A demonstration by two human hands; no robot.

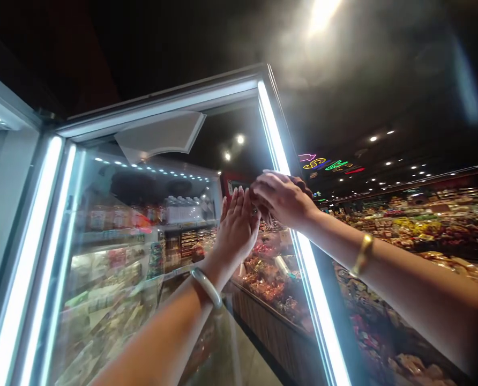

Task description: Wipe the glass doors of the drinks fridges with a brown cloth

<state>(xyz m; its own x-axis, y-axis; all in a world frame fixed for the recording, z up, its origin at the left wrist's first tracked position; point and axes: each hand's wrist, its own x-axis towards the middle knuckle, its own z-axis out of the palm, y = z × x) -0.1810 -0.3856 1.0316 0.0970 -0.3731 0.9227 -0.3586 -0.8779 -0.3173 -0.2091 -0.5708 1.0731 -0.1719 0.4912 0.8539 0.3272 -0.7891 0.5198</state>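
Glass door (142,257) edge: left hand (237,228) flat open, right hand (281,199) curled, contents unclear.

A dark ceiling (383,80) with small recessed spotlights (373,138) fills the upper frame; coloured neon signs (329,163) glow mid-right above crowded, brightly stocked produce shelves (424,225).

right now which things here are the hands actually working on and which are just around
In hand:
- left hand, flat against the glass door
- right hand, on the lit door edge

Just around:
- fridge shelves
- produce displays
- neon sign
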